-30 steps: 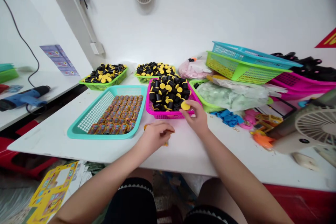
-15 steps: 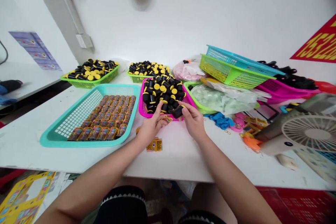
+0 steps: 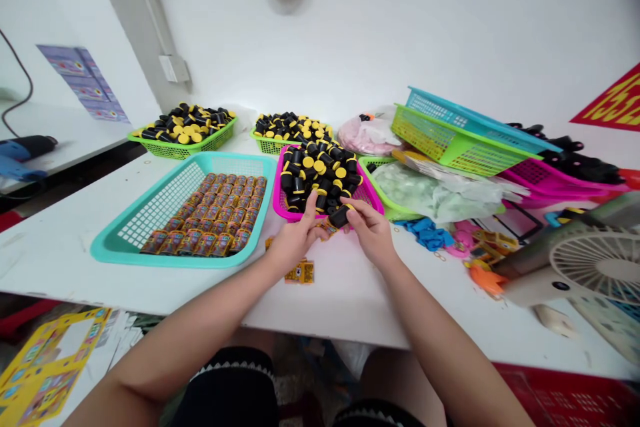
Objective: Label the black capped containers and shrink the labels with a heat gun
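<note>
1. Black canister [image 3: 339, 216], tilted, sits in the pinch of the right hand [image 3: 371, 232], above the white table [image 3: 350, 303] at the near edge of the magenta basket [image 3: 372, 195].
2. Left hand [image 3: 293, 240] pinches an orange printed wrapper [image 3: 327, 227] beside the canister, its forefinger pointing up in front of the basket; whether wrapper and canister touch, I cannot tell.
3. More loose wrappers [image 3: 301, 272] lie on the table below the left hand, partly covered by it.
4. Directly beyond both hands, the magenta basket blocks the way with a heap of black canisters with yellow caps [image 3: 320, 165].
5. To the left, a turquoise tray [image 3: 165, 259] holds rows of wrapped canisters [image 3: 207, 217].
6. Two green baskets [image 3: 220, 138] of capped canisters stand farther back.
7. Right of the magenta basket, a bag of pale green pieces [image 3: 430, 188] spills over another green basket, with a blue basket [image 3: 475, 119] stacked on a green one behind.
8. Blue pieces [image 3: 427, 235], an orange piece [image 3: 486, 280] and a pale fan [image 3: 597, 267] crowd the right side.
</note>
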`<action>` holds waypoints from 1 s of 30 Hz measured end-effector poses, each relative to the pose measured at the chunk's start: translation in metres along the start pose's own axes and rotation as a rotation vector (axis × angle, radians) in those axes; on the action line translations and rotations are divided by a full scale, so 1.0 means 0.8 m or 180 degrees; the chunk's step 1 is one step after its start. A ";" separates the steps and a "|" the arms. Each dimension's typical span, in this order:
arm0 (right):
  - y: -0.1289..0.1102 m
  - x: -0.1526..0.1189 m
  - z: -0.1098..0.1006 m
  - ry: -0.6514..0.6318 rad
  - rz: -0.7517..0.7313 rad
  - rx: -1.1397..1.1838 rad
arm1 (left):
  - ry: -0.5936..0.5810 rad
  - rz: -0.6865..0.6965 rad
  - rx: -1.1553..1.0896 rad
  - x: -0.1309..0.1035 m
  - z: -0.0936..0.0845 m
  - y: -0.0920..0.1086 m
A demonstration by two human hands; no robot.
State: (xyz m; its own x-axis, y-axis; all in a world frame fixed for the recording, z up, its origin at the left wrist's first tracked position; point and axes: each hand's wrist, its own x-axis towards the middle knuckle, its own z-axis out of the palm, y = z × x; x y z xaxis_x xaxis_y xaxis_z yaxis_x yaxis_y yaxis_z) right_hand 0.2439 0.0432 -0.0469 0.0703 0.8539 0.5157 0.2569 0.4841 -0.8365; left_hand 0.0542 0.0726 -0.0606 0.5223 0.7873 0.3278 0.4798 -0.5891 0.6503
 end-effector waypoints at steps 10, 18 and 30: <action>0.008 0.001 -0.008 -0.0927 -0.0494 -0.0051 | 0.0396 0.0368 -0.1057 -0.004 0.004 0.009; 0.002 0.001 -0.006 -0.0944 0.0233 0.0438 | 0.0198 0.0234 -0.1285 -0.003 0.007 0.004; 0.011 -0.011 -0.009 -0.1465 0.0209 0.1054 | -0.0795 -0.0050 -0.3151 -0.006 -0.003 0.017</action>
State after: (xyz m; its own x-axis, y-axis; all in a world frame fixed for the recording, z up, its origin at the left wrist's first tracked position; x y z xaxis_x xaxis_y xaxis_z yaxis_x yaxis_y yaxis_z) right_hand 0.2527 0.0382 -0.0575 -0.3703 0.8436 0.3889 -0.0549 0.3981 -0.9157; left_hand 0.0564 0.0610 -0.0517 0.7074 0.6664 0.2358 -0.2512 -0.0748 0.9650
